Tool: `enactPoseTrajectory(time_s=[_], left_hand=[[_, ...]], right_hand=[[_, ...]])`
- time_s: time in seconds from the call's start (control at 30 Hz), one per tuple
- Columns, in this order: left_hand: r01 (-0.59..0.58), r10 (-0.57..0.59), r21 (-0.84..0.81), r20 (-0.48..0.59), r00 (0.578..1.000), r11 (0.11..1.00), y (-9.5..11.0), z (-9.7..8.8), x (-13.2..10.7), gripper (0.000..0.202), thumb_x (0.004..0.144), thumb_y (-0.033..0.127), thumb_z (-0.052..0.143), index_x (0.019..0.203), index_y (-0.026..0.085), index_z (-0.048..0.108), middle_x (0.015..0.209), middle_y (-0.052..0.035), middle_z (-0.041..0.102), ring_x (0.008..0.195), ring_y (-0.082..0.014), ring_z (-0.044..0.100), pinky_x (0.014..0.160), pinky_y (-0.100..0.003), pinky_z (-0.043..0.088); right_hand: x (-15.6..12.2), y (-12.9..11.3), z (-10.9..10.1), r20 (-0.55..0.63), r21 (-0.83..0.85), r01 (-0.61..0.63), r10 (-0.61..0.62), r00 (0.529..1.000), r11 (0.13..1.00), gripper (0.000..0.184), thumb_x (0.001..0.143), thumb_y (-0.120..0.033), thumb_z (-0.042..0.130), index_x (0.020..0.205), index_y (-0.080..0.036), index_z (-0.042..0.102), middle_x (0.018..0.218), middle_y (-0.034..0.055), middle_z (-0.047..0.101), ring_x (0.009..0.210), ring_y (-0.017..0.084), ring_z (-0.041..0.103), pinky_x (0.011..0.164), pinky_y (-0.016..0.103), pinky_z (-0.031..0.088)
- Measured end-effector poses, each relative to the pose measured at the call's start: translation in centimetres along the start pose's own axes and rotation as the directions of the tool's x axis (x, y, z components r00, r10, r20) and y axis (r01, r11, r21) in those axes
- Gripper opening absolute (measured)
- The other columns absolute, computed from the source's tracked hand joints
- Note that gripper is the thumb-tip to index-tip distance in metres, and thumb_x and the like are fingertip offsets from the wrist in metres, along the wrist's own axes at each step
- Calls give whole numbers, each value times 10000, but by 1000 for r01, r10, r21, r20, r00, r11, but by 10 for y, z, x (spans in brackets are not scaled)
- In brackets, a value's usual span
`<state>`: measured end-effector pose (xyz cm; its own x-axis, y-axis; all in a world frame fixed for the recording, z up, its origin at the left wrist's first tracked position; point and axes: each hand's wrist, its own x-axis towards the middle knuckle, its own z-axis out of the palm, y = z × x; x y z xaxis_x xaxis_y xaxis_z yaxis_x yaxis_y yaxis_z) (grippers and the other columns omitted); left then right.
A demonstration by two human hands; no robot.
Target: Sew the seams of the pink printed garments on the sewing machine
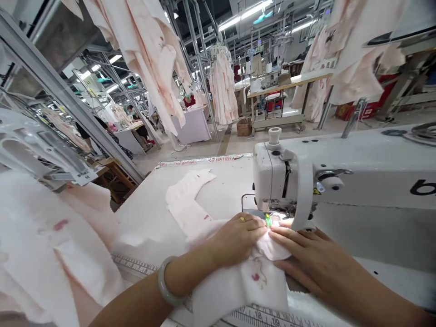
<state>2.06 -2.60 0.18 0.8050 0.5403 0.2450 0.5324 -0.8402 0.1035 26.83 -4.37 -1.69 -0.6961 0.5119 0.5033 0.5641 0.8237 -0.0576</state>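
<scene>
A pale pink fabric piece (194, 213) with a small printed motif lies on the white sewing table (150, 213) and runs under the head of a white sewing machine (340, 177). My left hand (235, 238) rests on the fabric, fingers pressed flat and pointing toward the lit needle area (272, 219). A ring is on one finger and a pale bangle on the wrist. My right hand (306, 261) lies flat on the fabric just right of the left, fingertips touching near the presser foot.
More pink fabric (51, 245) is heaped at the left. Pink garments (223, 86) hang from overhead rails. Other sewing tables (289, 84) and a seated person stand across the aisle. A ruler strip runs along the table's near edge (259, 315).
</scene>
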Motion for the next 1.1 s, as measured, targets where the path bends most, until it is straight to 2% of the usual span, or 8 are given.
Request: enactPoseTrajectory(time_s=[0.2, 0.4, 0.53, 0.67, 0.77, 0.87, 1.03, 1.1], left_hand=[[6, -5, -22, 50, 999, 1000, -4, -3, 3, 347, 958, 101, 518, 1286, 105, 630, 1331, -158, 667, 1289, -255, 586, 1139, -432, 457], [-24, 27, -70, 48, 999, 997, -13, -4, 4, 331, 934, 62, 529, 1237, 120, 648, 1288, -133, 692, 1231, -227, 615, 1127, -382, 463], [-22, 23, -11, 45, 999, 1000, -11, -12, 4, 285, 983, 67, 492, 1215, 131, 646, 1278, -106, 695, 1223, -224, 613, 1127, -369, 441], [-133, 131, 54, 29, 991, 990, -4, -19, -1, 264, 1058, 141, 453, 1241, 128, 642, 1250, -86, 706, 1206, -211, 611, 1142, -367, 416], [-202, 199, 44, 66, 978, 978, 1, -18, -5, 275, 1059, 127, 440, 1235, 101, 649, 1176, -72, 734, 1126, -192, 641, 1106, -323, 453], [-162, 157, 58, 87, 984, 985, 1, -14, -3, 271, 1039, 97, 454, 1230, 99, 648, 1166, -83, 734, 1120, -183, 648, 1089, -306, 480], [-106, 97, 106, 88, 991, 989, -4, -13, 4, 236, 993, 85, 524, 1185, 89, 661, 1239, -114, 697, 1161, -197, 636, 1073, -308, 506], [-94, 86, 111, 75, 993, 989, -5, -15, 5, 240, 978, 78, 538, 1184, 92, 661, 1263, -106, 687, 1188, -202, 625, 1091, -314, 497]], right_hand=[[-2, 4, 1, 57, 42, -37, 34, 998, 998, 392, 1033, -446, 550, 1353, -230, 613, 1281, 59, 726, 1053, 257, 715, 888, 449, 513], [-5, 7, 0, 106, 106, -65, 54, 993, 992, 384, 1036, -441, 545, 1381, -275, 575, 1307, 51, 709, 1109, 250, 698, 976, 457, 495], [-7, 7, -3, 96, 112, -23, 13, 995, 993, 374, 1036, -398, 556, 1387, -268, 557, 1295, 54, 711, 1125, 244, 686, 991, 444, 480], [-4, 5, -9, 67, 107, 44, -52, 996, 993, 260, 1017, -322, 566, 1258, -259, 641, 1177, 42, 740, 1031, 237, 698, 972, 429, 482], [0, 3, -14, 46, 76, 67, -71, 996, 995, 194, 1015, -284, 549, 1161, -253, 673, 1135, 53, 735, 970, 232, 697, 997, 449, 465], [1, 2, -14, 19, 52, 44, -45, 999, 998, 229, 1031, -315, 517, 1205, -265, 656, 1126, 61, 730, 941, 241, 698, 1035, 494, 437], [-3, 6, -8, 68, 42, -96, 93, 993, 994, 271, 1026, -403, 522, 1260, -318, 629, 1043, 59, 744, 1012, 309, 686, 1043, 531, 421], [-4, 7, -8, 50, 41, -85, 83, 995, 996, 274, 1033, -388, 512, 1274, -308, 617, 1006, 48, 744, 988, 293, 691, 1053, 516, 416]])
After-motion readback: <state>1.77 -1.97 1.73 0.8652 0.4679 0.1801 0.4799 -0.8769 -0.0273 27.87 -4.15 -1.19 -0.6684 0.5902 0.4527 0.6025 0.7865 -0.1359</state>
